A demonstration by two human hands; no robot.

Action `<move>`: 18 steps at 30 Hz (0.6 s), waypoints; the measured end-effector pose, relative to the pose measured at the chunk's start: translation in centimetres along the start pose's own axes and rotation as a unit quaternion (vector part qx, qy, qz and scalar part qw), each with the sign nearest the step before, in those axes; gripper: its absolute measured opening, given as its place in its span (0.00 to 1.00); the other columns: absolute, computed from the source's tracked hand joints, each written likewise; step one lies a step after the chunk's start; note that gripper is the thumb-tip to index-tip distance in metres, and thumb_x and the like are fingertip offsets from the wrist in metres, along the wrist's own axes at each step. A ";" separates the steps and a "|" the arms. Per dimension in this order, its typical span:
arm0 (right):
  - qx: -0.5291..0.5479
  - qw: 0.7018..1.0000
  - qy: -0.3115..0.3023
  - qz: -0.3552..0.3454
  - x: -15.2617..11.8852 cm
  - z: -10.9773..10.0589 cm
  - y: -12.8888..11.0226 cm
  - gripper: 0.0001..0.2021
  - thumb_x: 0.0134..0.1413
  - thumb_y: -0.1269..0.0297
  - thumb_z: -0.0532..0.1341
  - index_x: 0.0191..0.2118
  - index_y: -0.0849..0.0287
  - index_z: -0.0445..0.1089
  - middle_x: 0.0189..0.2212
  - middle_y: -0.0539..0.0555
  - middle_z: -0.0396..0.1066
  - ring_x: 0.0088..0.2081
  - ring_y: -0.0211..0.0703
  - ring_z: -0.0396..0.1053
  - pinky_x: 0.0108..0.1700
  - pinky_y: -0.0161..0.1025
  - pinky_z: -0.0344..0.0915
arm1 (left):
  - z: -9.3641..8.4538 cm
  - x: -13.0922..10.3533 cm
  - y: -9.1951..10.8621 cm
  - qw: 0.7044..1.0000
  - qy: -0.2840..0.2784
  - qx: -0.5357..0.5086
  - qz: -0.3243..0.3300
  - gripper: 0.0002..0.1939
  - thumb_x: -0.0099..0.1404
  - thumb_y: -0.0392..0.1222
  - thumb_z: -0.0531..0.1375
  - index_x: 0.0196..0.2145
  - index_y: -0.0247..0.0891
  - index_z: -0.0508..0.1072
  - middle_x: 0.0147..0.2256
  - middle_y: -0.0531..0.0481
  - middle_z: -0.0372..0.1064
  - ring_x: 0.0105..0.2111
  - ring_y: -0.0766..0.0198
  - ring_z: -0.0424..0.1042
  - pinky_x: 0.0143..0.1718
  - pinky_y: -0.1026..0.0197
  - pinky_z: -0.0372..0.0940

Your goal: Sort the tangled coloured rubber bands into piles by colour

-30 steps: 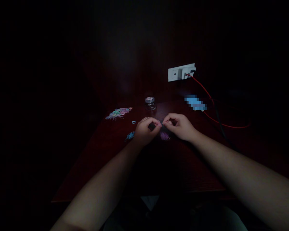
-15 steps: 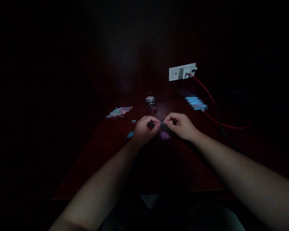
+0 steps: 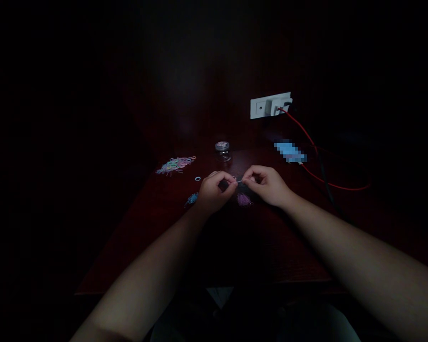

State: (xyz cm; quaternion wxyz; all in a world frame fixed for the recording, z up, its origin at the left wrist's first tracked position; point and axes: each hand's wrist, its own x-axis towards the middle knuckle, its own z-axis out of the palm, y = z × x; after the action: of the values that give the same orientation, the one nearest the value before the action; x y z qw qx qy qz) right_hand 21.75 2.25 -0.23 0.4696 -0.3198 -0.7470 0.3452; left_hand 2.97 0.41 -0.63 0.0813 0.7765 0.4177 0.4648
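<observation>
Between my two hands stretches a thin, pale elastic band (image 3: 239,181), pinched at both ends over the table. My left hand (image 3: 217,191) grips one end with thumb and forefinger. The other end is pinched in my right hand (image 3: 266,184). Below the band lies a small heap of purple elastic bands (image 3: 244,200). A blue bunch of bands (image 3: 192,198) is partly hidden behind my left wrist. One light-blue band (image 3: 197,179) rests alone just left of my left hand. Farther left is a mixed-colour pile of bands (image 3: 176,165).
A small clear jar with a lid (image 3: 222,151) stands behind my hands on the dark red table (image 3: 264,256). At the right lies a blurred-out blue device (image 3: 290,151) on a red cable (image 3: 312,178). The cable runs to a wall socket (image 3: 260,108).
Hardly anything differs. The pale band tilts slightly more between my fingers, and the whole view has shifted a little.
</observation>
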 end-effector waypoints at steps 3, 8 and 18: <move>0.033 0.999 -0.008 0.004 0.1 0.2 0.0 0.07 0.49 0.63 0.61 0.28 0.61 0.66 0.19 0.45 0.57 0.21 0.32 0.52 0.23 0.33 0.49 | 0.0 0.0 0.0 1.000 -0.008 0.005 -0.002 0.03 0.60 0.38 0.60 0.29 0.38 0.71 0.31 0.51 0.72 0.33 0.65 0.69 0.36 0.61 0.63; 0.068 0.997 -0.010 0.024 0.1 0.3 -0.1 0.07 0.49 0.63 0.62 0.28 0.61 0.65 0.17 0.44 0.56 0.20 0.31 0.51 0.23 0.32 0.47 | 0.0 0.0 0.0 1.000 -0.022 0.007 0.000 0.02 0.58 0.37 0.60 0.28 0.38 0.71 0.29 0.52 0.70 0.29 0.66 0.67 0.32 0.62 0.61; 0.057 0.996 -0.023 0.059 0.0 0.5 -0.2 0.08 0.50 0.61 0.60 0.28 0.60 0.64 0.18 0.44 0.55 0.20 0.31 0.51 0.23 0.32 0.46 | -0.1 0.1 0.2 1.000 -0.023 -0.001 0.013 0.03 0.57 0.34 0.60 0.27 0.38 0.69 0.29 0.53 0.69 0.32 0.65 0.67 0.35 0.62 0.61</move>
State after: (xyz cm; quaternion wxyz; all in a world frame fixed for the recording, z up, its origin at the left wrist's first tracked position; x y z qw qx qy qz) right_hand 21.24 2.06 -0.22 0.4485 -0.3279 -0.7168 0.4213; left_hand 3.04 0.37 -0.42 0.0860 0.7921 0.4051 0.4484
